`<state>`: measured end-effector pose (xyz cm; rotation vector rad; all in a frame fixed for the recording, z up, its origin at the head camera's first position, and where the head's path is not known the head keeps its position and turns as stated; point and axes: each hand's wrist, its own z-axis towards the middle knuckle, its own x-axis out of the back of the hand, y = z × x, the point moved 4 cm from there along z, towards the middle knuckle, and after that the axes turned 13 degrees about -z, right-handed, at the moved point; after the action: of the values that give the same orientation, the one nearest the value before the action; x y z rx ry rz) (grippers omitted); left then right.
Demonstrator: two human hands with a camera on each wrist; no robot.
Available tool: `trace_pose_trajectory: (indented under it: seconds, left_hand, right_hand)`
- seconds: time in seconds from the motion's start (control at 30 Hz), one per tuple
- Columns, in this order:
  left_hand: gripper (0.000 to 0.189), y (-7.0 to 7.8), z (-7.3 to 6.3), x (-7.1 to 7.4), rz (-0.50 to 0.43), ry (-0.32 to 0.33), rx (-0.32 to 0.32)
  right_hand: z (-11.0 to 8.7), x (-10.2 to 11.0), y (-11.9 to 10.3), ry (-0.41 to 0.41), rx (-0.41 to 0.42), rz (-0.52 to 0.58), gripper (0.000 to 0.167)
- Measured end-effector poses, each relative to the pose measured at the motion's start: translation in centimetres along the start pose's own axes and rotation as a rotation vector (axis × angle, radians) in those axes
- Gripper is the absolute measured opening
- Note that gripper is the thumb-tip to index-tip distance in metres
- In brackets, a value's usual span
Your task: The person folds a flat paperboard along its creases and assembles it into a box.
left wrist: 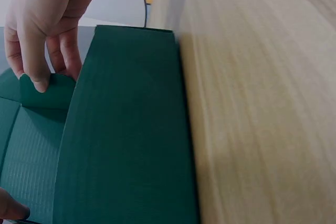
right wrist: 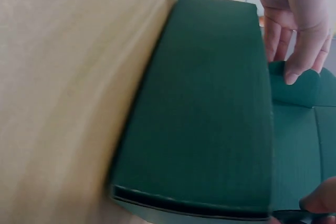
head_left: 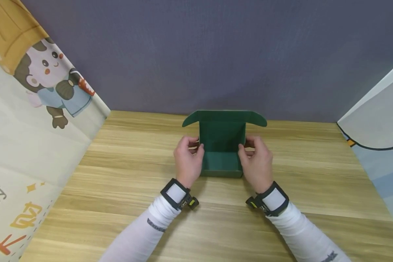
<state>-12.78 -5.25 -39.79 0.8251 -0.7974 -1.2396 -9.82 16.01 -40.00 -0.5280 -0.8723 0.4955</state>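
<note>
The green box [head_left: 222,160] serves as the reference point for all locations. It stands on the wooden tabletop [head_left: 134,163], centred between the two hands, with its lid [head_left: 222,136] raised along its rear side. The tuck flap [head_left: 222,116] forms the top of the lid; a rounded left ear [head_left: 190,118] and a rounded right ear [head_left: 258,118] project outward, one to each side. No contents are visible on the exposed floor of the box.

Hand states:
- The left hand [head_left: 189,160] grasps the left side of the box, thumb toward the inside, fingers toward the outside.
- The right hand [head_left: 258,163] grasps the right side in mirrored fashion. The left wrist view confirms its thumb over a small side flap [left wrist: 50,92].

Governing relation: the box lies immediately to the right of the left hand and immediately to the left of the right hand. The long axis of its front wall [right wrist: 197,114] runs left to right, from one hand to the other. Neither hand is nearer; both are in contact with the box, at roughly matching positions on opposite sides.

Surroundings: a dark backdrop [head_left: 199,54] rises behind the box, and a printed sheet [head_left: 13,138] hangs well to its left.
</note>
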Motion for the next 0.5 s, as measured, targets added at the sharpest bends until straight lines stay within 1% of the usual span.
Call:
trace_pose_trajectory:
  seconds: [0.23, 0.33, 0.5]
  left_hand:
    - [0.020, -0.6, 0.7, -1.0, 0.027, 0.026, -0.013]
    - [0.019, -0.8, 1.1, -1.4, 0.033, 0.028, -0.017]
    - [0.020, -1.2, 1.8, -2.0, 0.039, 0.026, -0.003]
  right_hand:
    - [1.4, -0.6, 1.4, 0.011, 0.042, 0.057, 0.025]
    - [2.1, -0.7, 2.0, -0.003, 0.051, 0.079, 0.027]
    - [3.3, -0.9, 3.0, -0.039, 0.057, 0.109, 0.030]
